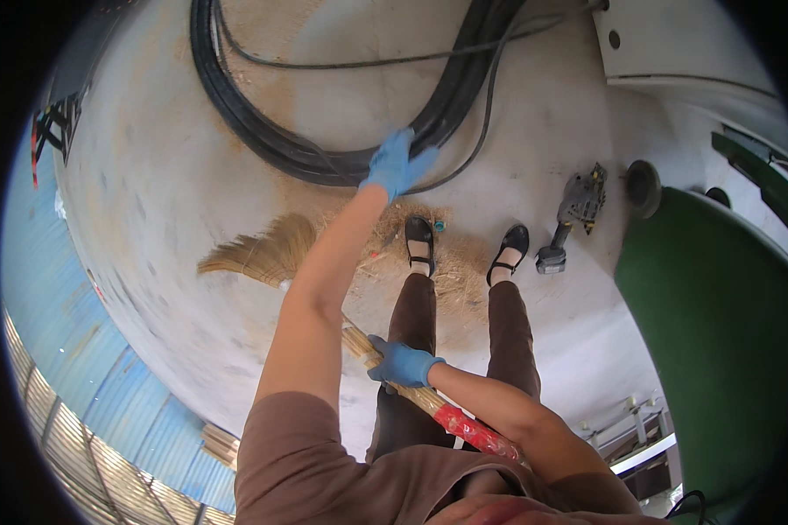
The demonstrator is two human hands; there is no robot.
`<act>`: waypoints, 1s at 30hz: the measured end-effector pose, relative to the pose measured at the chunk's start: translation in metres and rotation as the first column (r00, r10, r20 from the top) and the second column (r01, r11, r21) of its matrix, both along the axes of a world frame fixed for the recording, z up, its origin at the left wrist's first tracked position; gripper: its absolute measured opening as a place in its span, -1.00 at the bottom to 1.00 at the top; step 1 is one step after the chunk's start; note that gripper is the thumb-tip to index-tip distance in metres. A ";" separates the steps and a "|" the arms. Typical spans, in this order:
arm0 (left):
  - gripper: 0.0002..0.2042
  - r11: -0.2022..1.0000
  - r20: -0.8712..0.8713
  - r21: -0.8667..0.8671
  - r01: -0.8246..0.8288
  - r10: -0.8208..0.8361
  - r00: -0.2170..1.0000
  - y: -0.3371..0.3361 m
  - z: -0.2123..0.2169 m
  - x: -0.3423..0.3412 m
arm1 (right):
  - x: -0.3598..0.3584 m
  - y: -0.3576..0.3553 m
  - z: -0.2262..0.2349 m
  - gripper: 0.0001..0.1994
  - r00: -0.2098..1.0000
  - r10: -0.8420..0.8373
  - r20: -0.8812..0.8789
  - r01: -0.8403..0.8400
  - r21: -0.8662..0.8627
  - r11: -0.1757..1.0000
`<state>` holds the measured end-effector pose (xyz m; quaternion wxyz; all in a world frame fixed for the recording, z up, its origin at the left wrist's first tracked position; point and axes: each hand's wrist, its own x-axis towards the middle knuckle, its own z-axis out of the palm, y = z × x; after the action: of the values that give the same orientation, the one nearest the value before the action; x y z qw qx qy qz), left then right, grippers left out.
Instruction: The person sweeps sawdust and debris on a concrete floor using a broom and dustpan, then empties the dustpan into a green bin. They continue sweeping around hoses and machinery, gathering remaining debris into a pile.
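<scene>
My left hand [397,164], in a blue glove, reaches forward to the near edge of a coil of thick black hose or cable [263,136] on the floor. Its fingers look spread apart against the coil; whether they press on it I cannot tell. My right hand [403,361], also gloved in blue, is closed around the handle of a straw broom [267,252]. The broom slants across my body, with red wrapping near its upper end. Its fanned bristles rest toward the left, partly behind my left forearm, beside scattered sawdust [464,293].
To the right of my feet lies a grey cordless power tool [578,206]. A big green rounded container [709,341] stands at the right, below a pale cabinet-like body [683,39]. Thin black cable [490,105] loops over the coil. Blue corrugated sheeting [79,324] borders the left.
</scene>
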<state>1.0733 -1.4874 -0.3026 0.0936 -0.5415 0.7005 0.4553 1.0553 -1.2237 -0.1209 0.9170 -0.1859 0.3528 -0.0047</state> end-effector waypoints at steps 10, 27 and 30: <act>-0.36 0.906 -0.291 -0.341 -0.250 0.152 0.945 0.119 0.267 0.121 | -0.009 -0.006 0.088 -0.27 0.981 -0.181 -0.068 0.187 0.114 0.976; -0.47 0.114 0.385 0.331 -0.937 0.890 0.244 0.335 0.255 0.398 | 0.002 -0.172 0.169 -0.50 0.802 -0.379 -0.462 0.272 -0.283 0.920; -0.39 0.103 0.422 0.372 -0.922 0.867 0.267 0.304 0.272 0.420 | -0.011 -0.186 0.190 -0.49 0.788 -0.488 -0.376 0.381 -0.325 0.866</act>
<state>1.4934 -1.1837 -0.0303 -0.0145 -0.8188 0.0556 0.5712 1.0447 -1.4097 0.0693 0.7567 -0.2008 0.5837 -0.2151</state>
